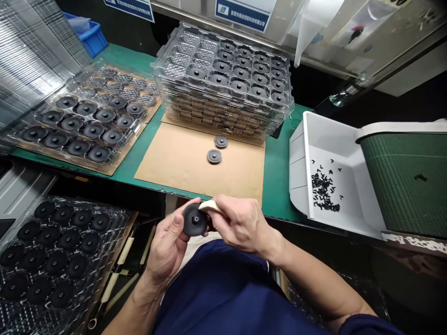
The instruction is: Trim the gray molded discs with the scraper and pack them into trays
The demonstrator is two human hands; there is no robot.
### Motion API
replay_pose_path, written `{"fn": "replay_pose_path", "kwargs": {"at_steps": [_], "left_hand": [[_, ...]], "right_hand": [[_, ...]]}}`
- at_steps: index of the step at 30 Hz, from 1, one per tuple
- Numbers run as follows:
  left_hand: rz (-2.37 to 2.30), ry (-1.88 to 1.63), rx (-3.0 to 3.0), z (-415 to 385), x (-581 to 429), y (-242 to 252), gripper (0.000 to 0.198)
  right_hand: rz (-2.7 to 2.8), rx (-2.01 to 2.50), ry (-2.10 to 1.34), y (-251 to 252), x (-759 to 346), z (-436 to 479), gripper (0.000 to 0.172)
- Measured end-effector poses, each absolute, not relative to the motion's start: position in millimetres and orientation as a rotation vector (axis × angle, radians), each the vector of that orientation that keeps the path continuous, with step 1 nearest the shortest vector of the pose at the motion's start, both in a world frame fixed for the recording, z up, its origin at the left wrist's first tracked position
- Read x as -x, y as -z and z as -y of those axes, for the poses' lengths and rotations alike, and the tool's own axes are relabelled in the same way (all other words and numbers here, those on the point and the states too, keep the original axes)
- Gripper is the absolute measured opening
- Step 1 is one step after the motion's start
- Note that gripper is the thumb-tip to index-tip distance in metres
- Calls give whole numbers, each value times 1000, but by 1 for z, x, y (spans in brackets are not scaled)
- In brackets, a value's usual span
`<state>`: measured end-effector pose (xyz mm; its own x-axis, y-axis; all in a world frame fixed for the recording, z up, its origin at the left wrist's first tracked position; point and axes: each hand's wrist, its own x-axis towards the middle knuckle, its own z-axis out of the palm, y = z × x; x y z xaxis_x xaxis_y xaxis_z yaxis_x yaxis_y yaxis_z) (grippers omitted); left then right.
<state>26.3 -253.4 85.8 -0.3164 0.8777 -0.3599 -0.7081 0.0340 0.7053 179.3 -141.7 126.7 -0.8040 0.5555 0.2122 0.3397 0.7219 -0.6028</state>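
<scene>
Holding a round black disc (pixel 190 227) in the left hand (pixel 165 246), just off the near edge of the green desk (pixel 277 186) and above a navy shirt (pixel 223 288). Gripping it by the rim, pinched between left thumb and fingers, with the little raised hub facing up at the camera. Pinching a pale, soft-looking pad (pixel 209 205) in the right hand (pixel 240 223), fingers bunched tight around it, and touching it to the disc's upper right edge. Can't tell cloth from foam on that one.

Got two more discs (pixel 214 158) lying close together on the cardboard sheet (pixel 174 158) straight ahead. Can't tell whether touching or just barely apart. Right behind those, got a stack of clear trays (pixel 195 107) with discs sitting in many of the top pockets.

Over on the left, seeing another clear tray (pixel 132 135) on cardboard, with discs in the nearer rows. Also spotting a blue bin (pixel 92 44) further back. Down below desk height, got a lower tray (pixel 101 253) with discs in rows.

Off to the right, seeing a white bin (pixel 298 172) with small black pieces (pixel 323 190) scattered inside, right beside a green belt (pixel 401 177).
</scene>
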Motion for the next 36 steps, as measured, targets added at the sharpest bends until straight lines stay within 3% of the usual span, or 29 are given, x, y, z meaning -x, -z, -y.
{"fn": "replay_pose_path", "kwargs": {"at_steps": [5, 11, 19, 26, 31, 36], "left_hand": [[-860, -1429, -202, 253, -22, -83, 46], [-850, -1383, -196, 250, -24, -84, 45], [-980, -1560, -212, 248, -23, -90, 47], [-738, -1268, -46, 248, -22, -85, 43], [-731, -1272, 46, 245, -23, -84, 41], [-704, -1314, 62, 245, -24, -76, 34]], "right_hand": [[2668, 479, -683, -129, -183, 132, 20], [2693, 543, -675, -133, -184, 132, 19], [2670, 701, -657, -132, -186, 135, 17], [2904, 42, -385, -144, -175, 113, 14], [3010, 196, -327, -152, -172, 102, 11], [3092, 50, -333, -154, -169, 105, 18]]}}
